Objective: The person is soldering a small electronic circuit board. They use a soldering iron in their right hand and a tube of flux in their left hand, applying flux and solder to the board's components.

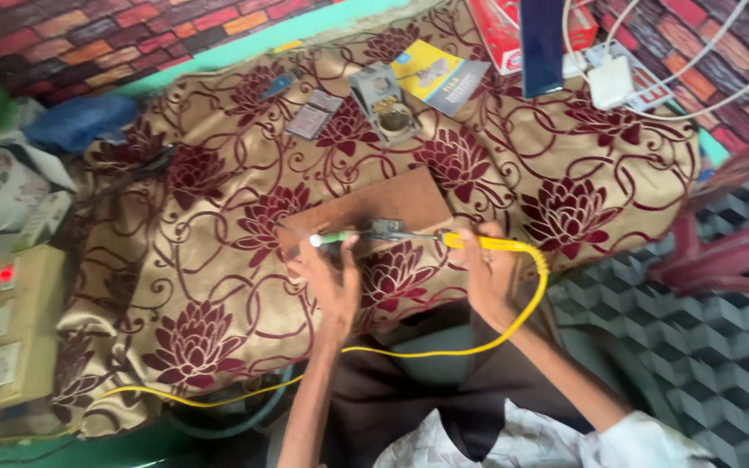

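My right hand grips the yellow handle of a soldering iron, whose metal shaft points left over a small dark part at the near edge of a brown board. A yellow cord runs from the handle down and to the left. My left hand holds a thin green-and-white piece with a bright tip, close to the iron's tip. Both hands rest at the table's front edge, over a gold cloth with dark red flowers.
A grey soldering stand, a small dark card and a yellow-and-grey booklet lie at the back. A white adapter with white cable sits far right. A beige box with a red light stands left. A red chair is right.
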